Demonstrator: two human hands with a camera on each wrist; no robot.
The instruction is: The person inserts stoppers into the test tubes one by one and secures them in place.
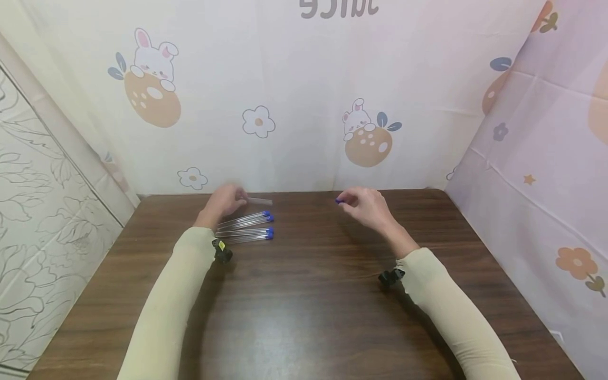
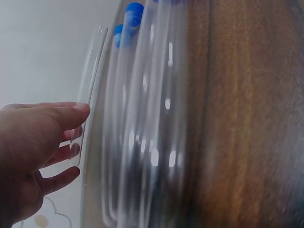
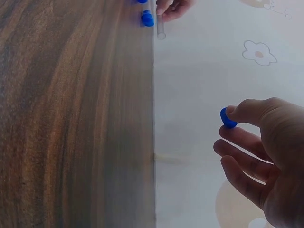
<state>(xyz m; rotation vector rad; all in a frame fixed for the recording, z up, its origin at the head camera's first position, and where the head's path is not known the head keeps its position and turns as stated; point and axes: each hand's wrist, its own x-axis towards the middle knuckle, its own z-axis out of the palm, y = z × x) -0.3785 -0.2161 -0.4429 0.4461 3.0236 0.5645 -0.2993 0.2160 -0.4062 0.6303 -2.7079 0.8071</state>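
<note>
My left hand (image 1: pixel 226 201) pinches an uncapped clear test tube (image 2: pixel 90 76) between thumb and fingers, its open end pointing right at the table's far edge. In my right hand (image 1: pixel 367 207), thumb and index finger pinch a small blue cap (image 3: pixel 228 118); the other fingers are spread apart from it. The two hands are well apart, with the cap away from the tube. Just in front of my left hand lie several clear test tubes (image 1: pixel 244 234) with blue caps, side by side, their capped ends toward the right.
The brown wood-grain table (image 1: pixel 304 295) ends at a pale cloth (image 1: pixel 304 95) printed with rabbits and flowers behind it. Similar printed cloth (image 1: pixel 537 184) hangs on the right. A panel with line-drawn flowers (image 1: pixel 43 232) stands on the left.
</note>
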